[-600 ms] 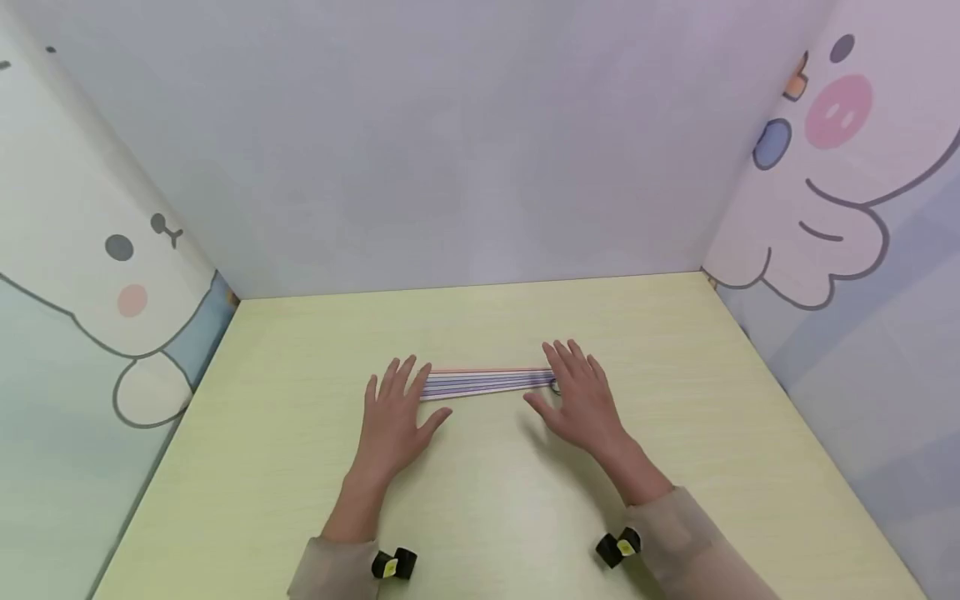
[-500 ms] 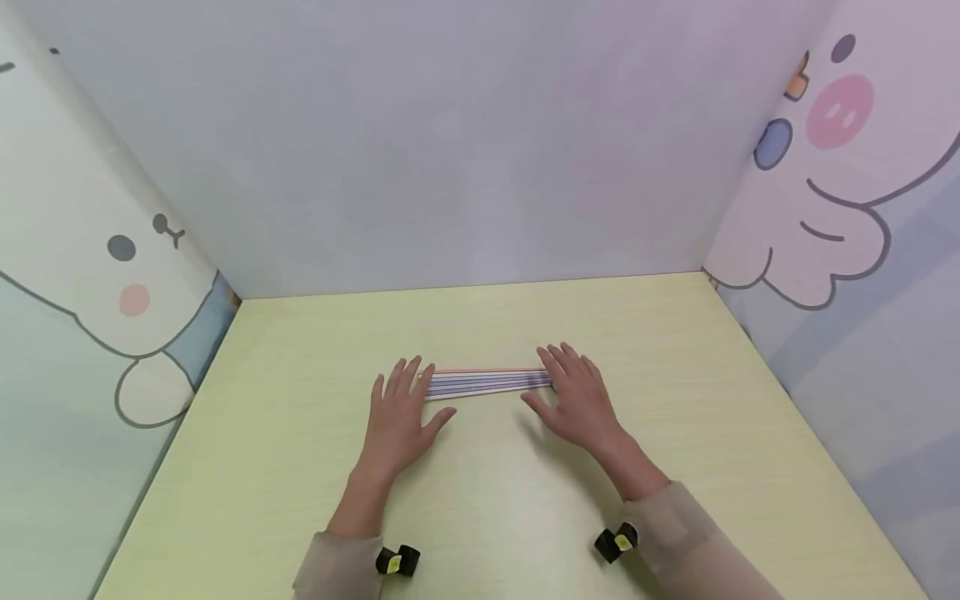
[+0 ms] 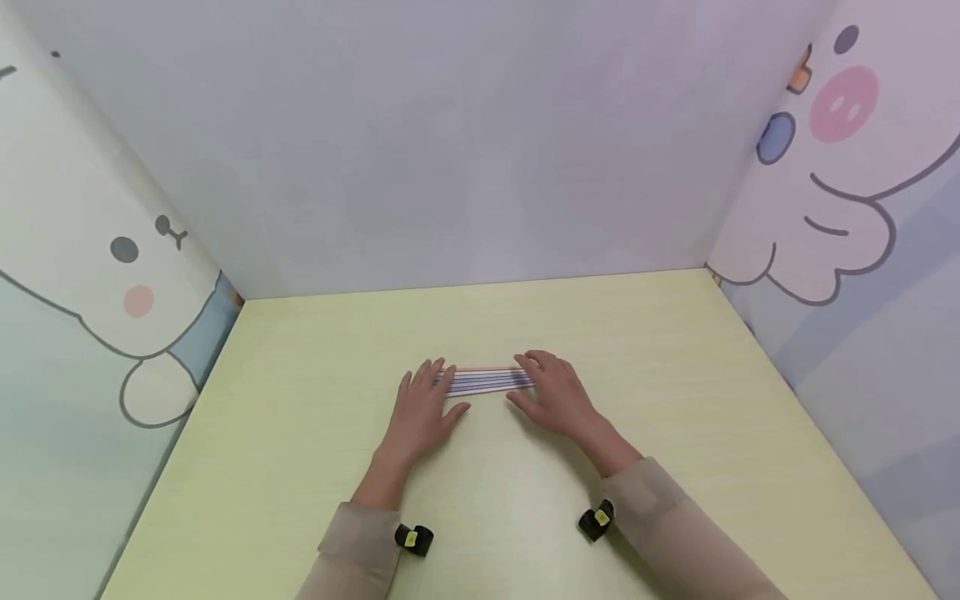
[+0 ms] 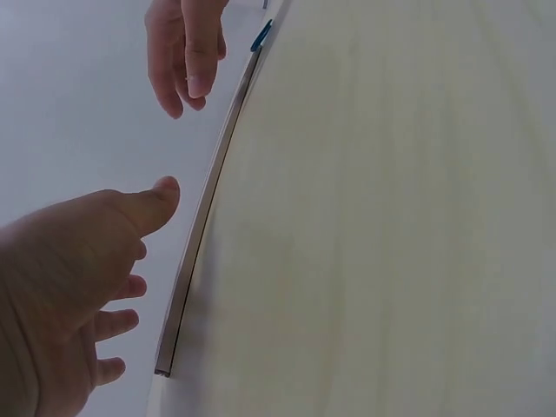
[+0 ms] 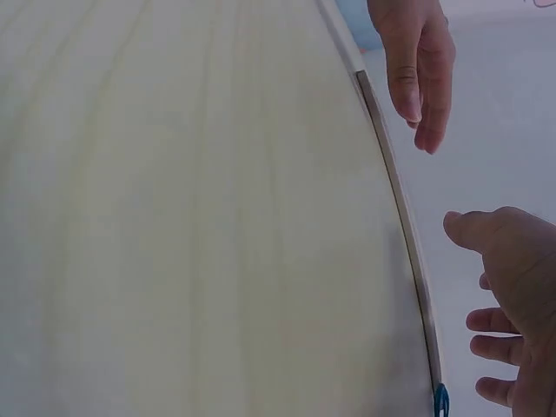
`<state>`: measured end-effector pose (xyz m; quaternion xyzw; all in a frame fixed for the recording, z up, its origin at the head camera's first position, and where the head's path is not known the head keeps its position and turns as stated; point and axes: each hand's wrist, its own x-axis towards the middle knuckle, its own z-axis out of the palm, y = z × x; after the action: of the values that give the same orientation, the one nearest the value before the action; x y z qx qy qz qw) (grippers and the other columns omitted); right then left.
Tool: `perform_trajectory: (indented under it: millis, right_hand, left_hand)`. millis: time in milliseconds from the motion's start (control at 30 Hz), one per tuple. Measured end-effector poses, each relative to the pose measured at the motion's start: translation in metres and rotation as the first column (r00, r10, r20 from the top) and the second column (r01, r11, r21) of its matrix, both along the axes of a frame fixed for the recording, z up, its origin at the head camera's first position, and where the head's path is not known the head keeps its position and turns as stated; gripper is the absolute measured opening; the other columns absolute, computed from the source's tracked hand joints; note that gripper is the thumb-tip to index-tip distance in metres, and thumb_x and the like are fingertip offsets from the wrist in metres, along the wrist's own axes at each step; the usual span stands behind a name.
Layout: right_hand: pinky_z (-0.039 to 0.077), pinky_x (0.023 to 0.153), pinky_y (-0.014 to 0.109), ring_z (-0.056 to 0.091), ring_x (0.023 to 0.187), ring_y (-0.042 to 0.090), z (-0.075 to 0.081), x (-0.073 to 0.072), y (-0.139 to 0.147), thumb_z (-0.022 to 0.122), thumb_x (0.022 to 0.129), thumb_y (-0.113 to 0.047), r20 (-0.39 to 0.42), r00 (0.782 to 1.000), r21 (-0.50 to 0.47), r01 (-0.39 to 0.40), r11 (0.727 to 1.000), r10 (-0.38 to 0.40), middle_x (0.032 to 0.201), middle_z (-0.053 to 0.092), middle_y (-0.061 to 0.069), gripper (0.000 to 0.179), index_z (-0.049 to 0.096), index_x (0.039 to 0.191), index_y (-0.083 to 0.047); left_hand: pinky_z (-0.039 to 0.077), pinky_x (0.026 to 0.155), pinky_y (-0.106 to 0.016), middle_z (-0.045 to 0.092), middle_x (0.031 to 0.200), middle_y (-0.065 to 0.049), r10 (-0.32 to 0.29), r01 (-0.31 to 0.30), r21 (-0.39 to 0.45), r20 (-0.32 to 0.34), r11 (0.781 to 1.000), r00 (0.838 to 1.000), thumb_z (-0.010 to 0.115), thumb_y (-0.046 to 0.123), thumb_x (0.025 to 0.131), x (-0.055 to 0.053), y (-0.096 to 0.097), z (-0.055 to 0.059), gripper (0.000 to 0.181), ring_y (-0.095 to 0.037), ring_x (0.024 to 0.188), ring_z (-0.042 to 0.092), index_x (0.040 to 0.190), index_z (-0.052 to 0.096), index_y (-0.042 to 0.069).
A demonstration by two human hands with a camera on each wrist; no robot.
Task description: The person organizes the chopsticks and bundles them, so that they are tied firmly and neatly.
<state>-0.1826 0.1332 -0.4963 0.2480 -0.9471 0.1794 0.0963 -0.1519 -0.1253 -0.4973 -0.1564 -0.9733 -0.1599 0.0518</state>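
Note:
A nearly folded hand fan lies flat in the middle of the table, its pale and purple ribs spread wider at the left end and narrowing to the right. My left hand is over the wide end with fingers loosely extended and thumb apart. Over the narrow end is my right hand, fingers slightly bent; both hands cover the fan's ends. Seen edge-on in the left wrist view, the fan is a thin strip with a blue loop at its narrow end. Neither hand grips it.
The pale wood-grain table meets a plain grey back wall. Side panels with cartoon animals, a white one on the left and a pig on the right, border the table.
Both hands have moved inward, the left one rightward and the right one leftward, covering more of the fan's ends. The right fingers are more bent than before.

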Motion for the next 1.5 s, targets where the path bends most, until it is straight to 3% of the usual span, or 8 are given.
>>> perform_trajectory:
  millis: [267, 467, 633, 900, 1167, 1400, 1500]
  right_hand:
    - [0.047, 0.092, 0.05, 0.058, 0.11, 0.034, -0.008, -0.011, -0.01, 0.075, 0.09, -0.035, 0.016, 1.0, 0.024, -0.022, 0.999, 0.022, 0.123, 0.06, 0.016, 0.056, 0.06, 0.135, -0.005]
    - [0.047, 0.086, 0.048, 0.055, 0.1, 0.03, -0.01, -0.018, -0.012, 0.073, 0.093, -0.034, 0.07, 0.996, 0.059, -0.059, 0.997, 0.055, 0.115, 0.059, 0.013, 0.044, 0.064, 0.126, -0.007]
    - [0.045, 0.081, 0.046, 0.052, 0.094, 0.028, -0.011, -0.022, -0.007, 0.076, 0.091, -0.032, 0.064, 0.992, 0.042, -0.111, 0.993, 0.108, 0.107, 0.057, 0.011, 0.036, 0.065, 0.118, -0.01]
    - [0.045, 0.074, 0.046, 0.054, 0.086, 0.028, -0.012, -0.026, -0.002, 0.078, 0.089, -0.029, 0.007, 0.988, 0.016, -0.154, 0.988, 0.154, 0.1, 0.059, 0.01, 0.03, 0.062, 0.106, -0.012]
    - [0.045, 0.075, 0.044, 0.052, 0.084, 0.026, -0.01, -0.029, -0.003, 0.079, 0.088, -0.023, 0.007, 0.981, -0.028, -0.194, 0.981, 0.194, 0.099, 0.059, 0.009, 0.028, 0.065, 0.109, -0.01]
    - [0.047, 0.075, 0.046, 0.056, 0.086, 0.028, -0.006, -0.028, -0.002, 0.08, 0.088, -0.022, -0.02, 0.977, -0.04, -0.213, 0.976, 0.213, 0.101, 0.062, 0.011, 0.035, 0.068, 0.117, -0.006]
    - [0.048, 0.075, 0.045, 0.057, 0.086, 0.028, -0.006, -0.028, -0.002, 0.079, 0.088, -0.02, -0.022, 0.975, -0.038, -0.224, 0.974, 0.223, 0.1, 0.062, 0.01, 0.033, 0.069, 0.116, -0.007]
  left_hand:
    - [0.019, 0.12, -0.051, 0.044, 0.154, -0.017, -0.025, 0.026, -0.018, 0.038, 1.0, 0.999, 0.062, 0.043, 0.099, -0.011, 0.01, -0.006, 0.063, -0.035, 0.147, 0.032, 0.148, 0.048, 0.006]
    - [0.021, 0.12, -0.045, 0.05, 0.145, -0.017, -0.019, 0.02, -0.028, 0.047, 0.999, 0.999, 0.063, 0.036, 0.099, -0.017, 0.011, -0.012, 0.057, -0.033, 0.14, 0.043, 0.144, 0.052, 0.002]
    - [0.026, 0.118, -0.044, 0.056, 0.137, -0.016, -0.034, 0.034, -0.001, 0.023, 0.999, 0.999, 0.066, 0.025, 0.099, -0.02, 0.011, -0.012, 0.047, -0.032, 0.13, 0.051, 0.138, 0.057, 0.001]
    - [0.029, 0.115, -0.044, 0.057, 0.13, -0.013, -0.042, 0.041, -0.029, -0.03, 0.999, 0.999, 0.07, 0.027, 0.096, -0.021, 0.012, -0.01, 0.052, -0.031, 0.121, 0.053, 0.139, 0.057, 0.002]
    - [0.04, 0.106, -0.043, 0.059, 0.13, -0.014, -0.059, 0.059, 0.018, 0.013, 0.998, 0.998, 0.07, 0.02, 0.096, -0.027, 0.011, -0.01, 0.046, -0.031, 0.118, 0.055, 0.137, 0.06, 0.001]
    - [0.042, 0.1, -0.042, 0.058, 0.12, -0.012, -0.088, 0.088, 0.005, -0.03, 0.996, 0.996, 0.071, 0.019, 0.095, -0.028, 0.011, -0.007, 0.039, -0.027, 0.107, 0.055, 0.129, 0.065, 0.001]
    - [0.044, 0.098, -0.042, 0.059, 0.119, -0.012, -0.084, 0.085, 0.008, -0.017, 0.996, 0.996, 0.071, 0.019, 0.095, -0.027, 0.011, -0.005, 0.037, -0.027, 0.105, 0.056, 0.127, 0.066, 0.001]
